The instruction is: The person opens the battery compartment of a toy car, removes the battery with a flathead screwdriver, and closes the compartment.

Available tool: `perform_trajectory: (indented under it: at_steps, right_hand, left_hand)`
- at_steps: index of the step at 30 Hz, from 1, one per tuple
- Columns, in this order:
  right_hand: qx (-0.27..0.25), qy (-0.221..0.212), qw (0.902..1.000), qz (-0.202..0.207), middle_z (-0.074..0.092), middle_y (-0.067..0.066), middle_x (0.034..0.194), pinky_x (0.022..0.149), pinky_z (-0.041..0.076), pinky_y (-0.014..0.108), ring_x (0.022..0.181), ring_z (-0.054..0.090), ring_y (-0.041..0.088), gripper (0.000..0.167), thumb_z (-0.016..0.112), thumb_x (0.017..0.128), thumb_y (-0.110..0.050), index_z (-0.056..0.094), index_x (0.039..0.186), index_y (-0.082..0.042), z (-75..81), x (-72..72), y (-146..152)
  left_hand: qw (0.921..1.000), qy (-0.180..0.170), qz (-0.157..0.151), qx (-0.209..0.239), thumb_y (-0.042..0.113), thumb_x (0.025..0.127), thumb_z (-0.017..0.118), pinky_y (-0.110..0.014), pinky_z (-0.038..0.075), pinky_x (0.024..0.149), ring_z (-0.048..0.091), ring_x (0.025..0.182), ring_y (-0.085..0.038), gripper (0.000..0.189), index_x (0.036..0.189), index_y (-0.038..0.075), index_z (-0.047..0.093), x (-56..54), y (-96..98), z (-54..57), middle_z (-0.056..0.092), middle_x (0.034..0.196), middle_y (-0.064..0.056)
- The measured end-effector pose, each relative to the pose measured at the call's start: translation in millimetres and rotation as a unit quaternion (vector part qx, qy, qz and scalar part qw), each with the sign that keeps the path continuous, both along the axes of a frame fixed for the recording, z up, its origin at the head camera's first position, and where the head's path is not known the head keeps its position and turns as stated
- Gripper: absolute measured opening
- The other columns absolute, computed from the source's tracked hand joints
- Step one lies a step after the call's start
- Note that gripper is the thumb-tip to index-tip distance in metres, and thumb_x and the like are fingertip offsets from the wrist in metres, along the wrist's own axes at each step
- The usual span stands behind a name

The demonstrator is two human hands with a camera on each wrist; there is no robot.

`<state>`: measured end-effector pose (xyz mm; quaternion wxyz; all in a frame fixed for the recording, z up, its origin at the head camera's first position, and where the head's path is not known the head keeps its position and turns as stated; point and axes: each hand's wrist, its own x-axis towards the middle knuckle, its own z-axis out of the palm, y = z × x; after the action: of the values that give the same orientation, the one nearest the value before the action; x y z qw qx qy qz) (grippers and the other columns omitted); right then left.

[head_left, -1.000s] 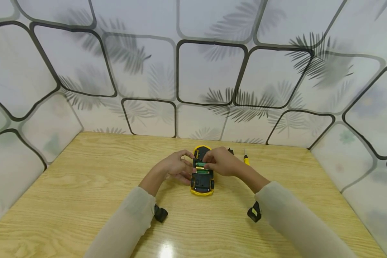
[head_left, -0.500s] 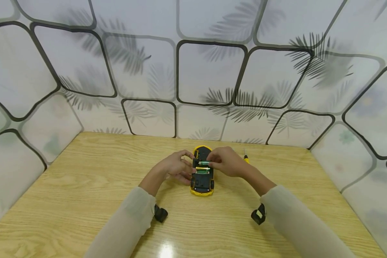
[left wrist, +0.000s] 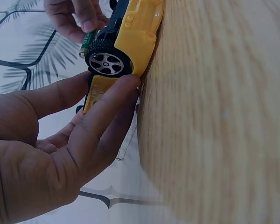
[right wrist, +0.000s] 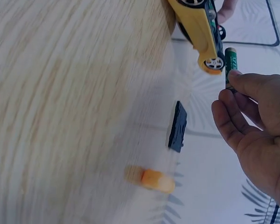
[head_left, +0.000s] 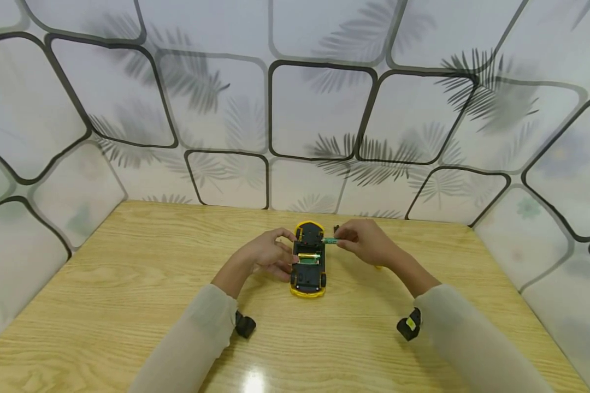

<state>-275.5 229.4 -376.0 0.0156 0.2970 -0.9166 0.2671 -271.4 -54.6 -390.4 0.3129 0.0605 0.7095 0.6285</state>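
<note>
Since the earlier frame, our right hand (head_left: pixel 366 240) has shifted right with one green battery (head_left: pixel 330 240), which now sits out of its slot, over the right edge of the toy car (head_left: pixel 308 278). We're pinching that battery between thumb and fingertips. Our left hand (head_left: pixel 271 254) stays where it was, thumb and fingers gripping the car's left side.

Car is belly-up on the surface (head_left: pixel 177 284), centre, battery bay exposed. We see two cells in it: a gold-looking one (head_left: pixel 308 256) and a green one (head_left: pixel 308 262) just beside it, nearer us. Far slot looks bare.

Beyond the hands: black panel (right wrist: pixel 178 127) lies off the car to the right, probably the bay cover. Past it, an orange-yellow piece (right wrist: pixel 157 181), blurred, maybe a tool handle.

Status, our read: cover off, one cell out, two in. If we're emptying the bay, that's about a third done; those two cells remain. Cover isn't back on.
</note>
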Motion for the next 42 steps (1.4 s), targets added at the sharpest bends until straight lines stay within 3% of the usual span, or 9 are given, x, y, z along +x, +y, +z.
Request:
perform_trajectory:
  at_steps: [9, 19, 28, 42]
  right_hand:
    - [0.016, -0.021, 0.9991, -0.034, 0.073, 0.008, 0.104, 0.079, 0.061, 0.04, 0.09, 0.07, 0.021, 0.014, 0.07, 0.098, -0.009, 0.074, 0.111, -0.003, -7.4, -3.4, 18]
    - [0.068, -0.031, 0.9963, -0.041, 0.072, 0.008, 0.101, 0.08, 0.06, 0.042, 0.091, 0.069, 0.023, 0.011, 0.071, 0.097, -0.005, 0.075, 0.107, -0.003, -25.1, -13.9, 29]
    - [0.083, -0.01, 0.9964, -0.015, 0.073, 0.006, 0.093, 0.074, 0.06, 0.039, 0.083, 0.068, 0.019, 0.009, 0.072, 0.094, -0.001, 0.076, 0.102, -0.002, -27.0, -18.8, 31]
    - [0.08, -0.047, 0.9944, -0.052, 0.074, 0.009, 0.103, 0.082, 0.06, 0.044, 0.093, 0.069, 0.024, 0.016, 0.069, 0.098, -0.007, 0.075, 0.111, -0.001, -19.4, -15.8, 30]
  left_hand:
    - [1.0, 0.002, 0.0, -0.002, -0.006, 0.095, 0.067, -0.047, 0.065, 0.075, 0.065, 0.091, -0.033, 0.048, 0.136, 0.009, 0.048, 1.2, 0.6, 1.5, 0.053, 0.138, -0.024]
    - [1.0, 0.002, 0.0, -0.005, -0.006, 0.095, 0.067, -0.047, 0.064, 0.074, 0.066, 0.09, -0.032, 0.047, 0.135, 0.009, 0.049, 1.6, 1.0, -0.7, 0.053, 0.139, -0.024]
    - [0.9999, 0.007, 0.002, -0.008, -0.005, 0.095, 0.069, -0.046, 0.065, 0.073, 0.067, 0.09, -0.033, 0.046, 0.134, 0.01, 0.05, 1.0, 0.4, -0.9, 0.054, 0.139, -0.023]
    - [0.9999, 0.006, 0.001, -0.009, -0.004, 0.095, 0.068, -0.046, 0.065, 0.074, 0.066, 0.092, -0.033, 0.047, 0.136, 0.01, 0.049, -0.4, 0.1, -1.5, 0.052, 0.141, -0.024]
